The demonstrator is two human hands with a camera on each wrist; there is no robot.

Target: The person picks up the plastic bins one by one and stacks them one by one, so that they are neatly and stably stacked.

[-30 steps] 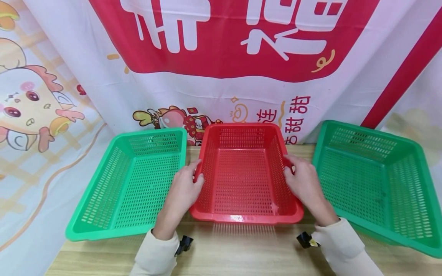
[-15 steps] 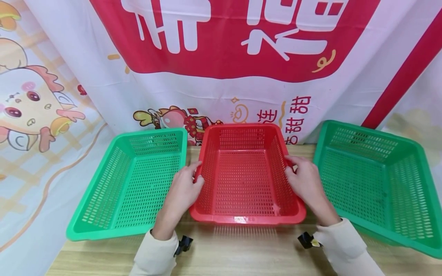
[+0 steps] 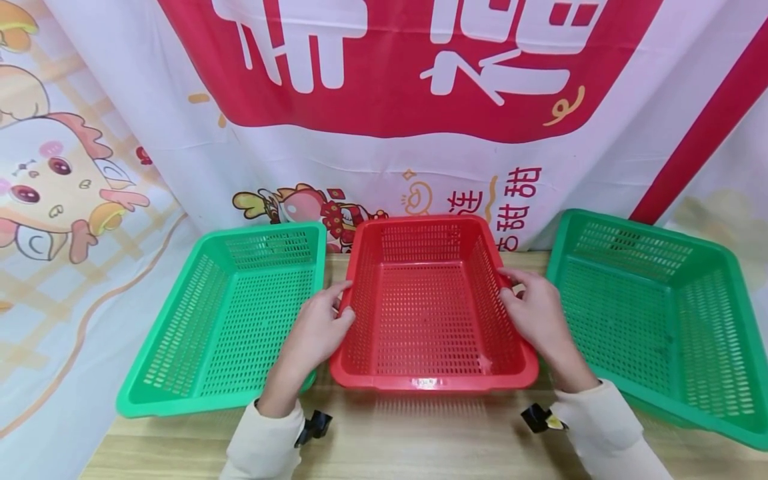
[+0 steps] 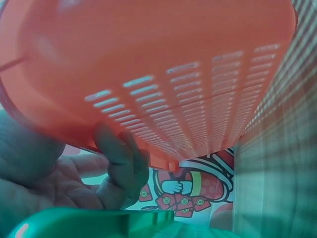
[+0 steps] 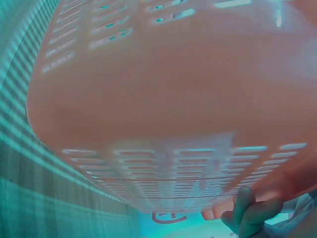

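A red plastic basket (image 3: pixel 420 382) with slotted walls stands between two green baskets on the table. My left hand (image 3: pixel 318 327) grips its left rim, thumb on top. In the left wrist view the fingers (image 4: pixel 119 158) curl under that rim against the outer wall. On the opposite side my right hand (image 3: pixel 538 313) holds the right rim the same way, its fingers (image 5: pixel 247 208) bent beneath the edge in the right wrist view. Nothing lies inside the red basket.
One green basket (image 3: pixel 222 401) stands left, close beside my left hand. Another green basket (image 3: pixel 678 410) is right of my right hand. The wooden table (image 3: pixel 414 447) shows in front. A printed cloth (image 3: pixel 384 160) hangs behind.
The right side of the red basket has shifted slightly to the right, together with my right hand. My left hand has stayed almost in place. Both green baskets look unmoved.
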